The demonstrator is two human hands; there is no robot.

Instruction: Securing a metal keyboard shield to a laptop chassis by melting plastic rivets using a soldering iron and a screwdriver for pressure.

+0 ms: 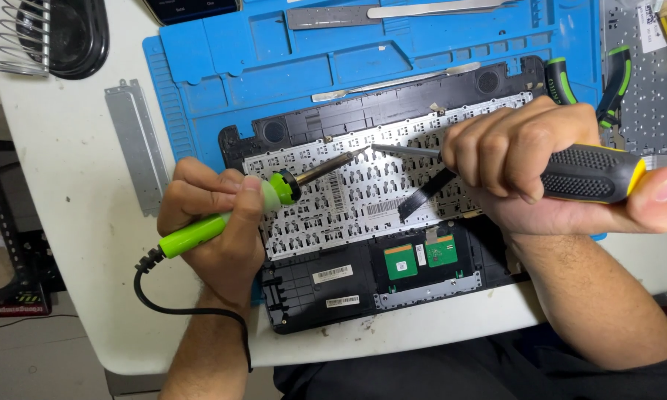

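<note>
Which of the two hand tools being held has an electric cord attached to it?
The green soldering iron in the left hand: a black cord leaves its handle end. The black-and-yellow screwdriver in the right hand has none.

My left hand (215, 218) is curled in a fist at near left; my right hand (541, 163) is clenched at far right, thumb extended.

the opened black plastic laptop shell (393, 244) lies on the blue silicone repair mat (274, 67) on the white worktop (67, 222); a grey metal bracket (135, 144) lies left of it.
</note>
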